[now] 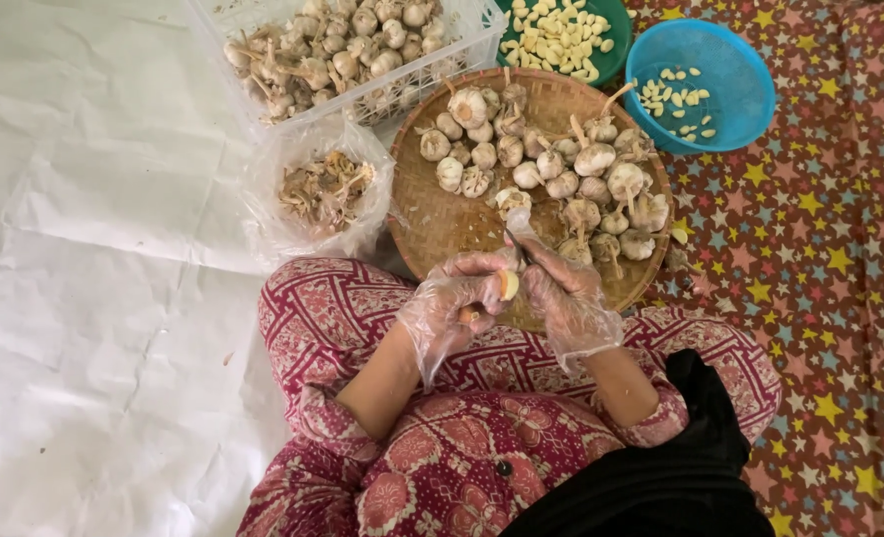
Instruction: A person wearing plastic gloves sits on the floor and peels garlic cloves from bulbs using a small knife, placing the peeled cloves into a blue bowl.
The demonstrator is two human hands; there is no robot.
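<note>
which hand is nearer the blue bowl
Right. The right hand sits below and left of the blue bowl, over the woven tray; the left hand, holding a garlic clove, is farther left.

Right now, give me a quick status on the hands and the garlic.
Left hand gloved, gripping a peeled garlic clove. Right hand gloved, working at the clove. Woven tray of garlic bulbs just beyond. Nothing in the way.

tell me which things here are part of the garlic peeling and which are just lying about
In use: left hand and right hand on a garlic clove; woven tray; blue bowl; green bowl; crate; bag of skins.
Lying about: white sheet; star-patterned mat.
</note>
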